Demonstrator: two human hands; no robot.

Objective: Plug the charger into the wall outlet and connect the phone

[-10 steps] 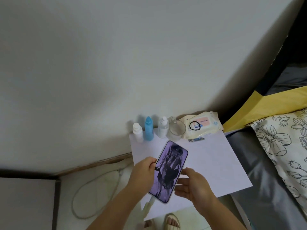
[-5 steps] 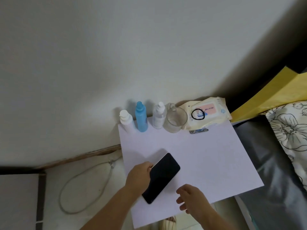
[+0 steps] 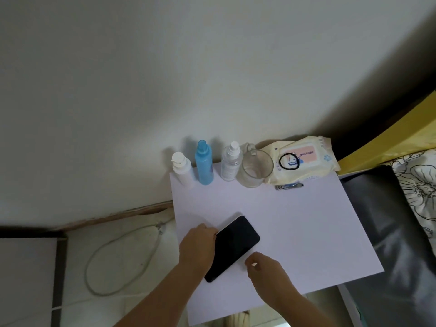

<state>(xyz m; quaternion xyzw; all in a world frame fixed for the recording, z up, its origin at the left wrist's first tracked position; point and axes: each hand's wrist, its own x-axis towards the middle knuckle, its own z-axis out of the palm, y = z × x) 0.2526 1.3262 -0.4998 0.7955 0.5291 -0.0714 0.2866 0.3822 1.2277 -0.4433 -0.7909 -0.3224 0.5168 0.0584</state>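
Low in the frame our left hand curls its fingers over the dark phone, lying flat on the white tabletop; our right hand, fingers loosely bent, hovers just beside it; bottles line the wall above

Plain pale wall, pale floor below, floral bedding at right.

Left hand low in the frame, just left of center, palm down, fingers curled over, forearm slanting in from the bottom edge. Right hand lower center-right, fingers loosely curled, empty, forearm angling toward bottom right.
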